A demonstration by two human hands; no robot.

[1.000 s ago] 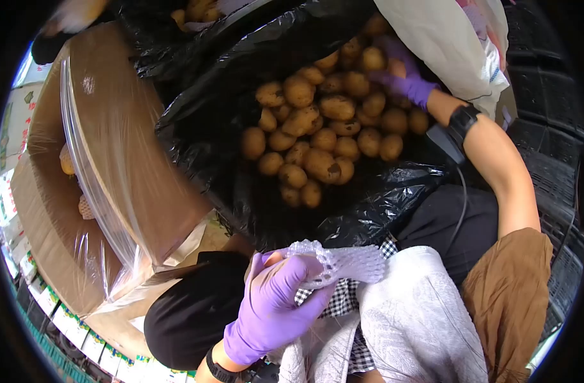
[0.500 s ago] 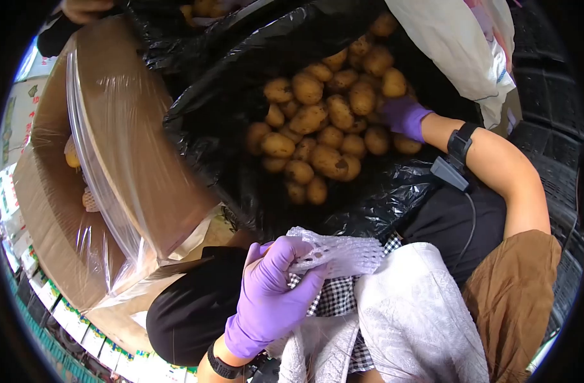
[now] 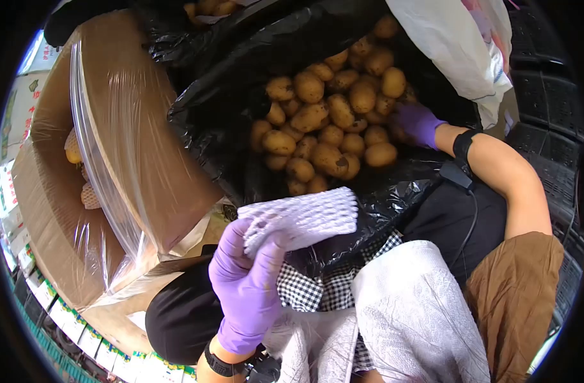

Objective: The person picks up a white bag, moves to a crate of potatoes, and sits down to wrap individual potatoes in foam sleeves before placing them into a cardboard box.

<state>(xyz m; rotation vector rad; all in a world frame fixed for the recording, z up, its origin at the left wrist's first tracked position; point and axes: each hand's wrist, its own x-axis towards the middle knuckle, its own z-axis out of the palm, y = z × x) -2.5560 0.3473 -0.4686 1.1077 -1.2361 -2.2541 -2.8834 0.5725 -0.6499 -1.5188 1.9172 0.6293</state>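
Note:
In my left hand (image 3: 250, 287), which wears a purple glove, a white foam net sleeve (image 3: 311, 220) is pinched at one end between thumb and fingers. The sleeve stretches out to the right, over the near edge of a black plastic bag (image 3: 209, 127). Inside the bag lies a heap of potatoes (image 3: 330, 135), some with dark soil patches. My right hand (image 3: 419, 124), also in a purple glove, reaches into the bag at the right side of the heap. Its fingers are down among the potatoes and in shadow, so their grip is hidden.
At left stands a cardboard box (image 3: 122, 127) lined with clear plastic film, with net-sleeved produce (image 3: 89, 196) inside. A white sack (image 3: 451, 51) borders the bag at upper right. Black crates (image 3: 547, 102) stand on the far right. A white towel (image 3: 419, 306) lies across my lap.
My left hand has moved left, and the foam sleeve is raised and spread flatter towards the bag. My right hand has shifted slightly to the right and down at the heap's edge.

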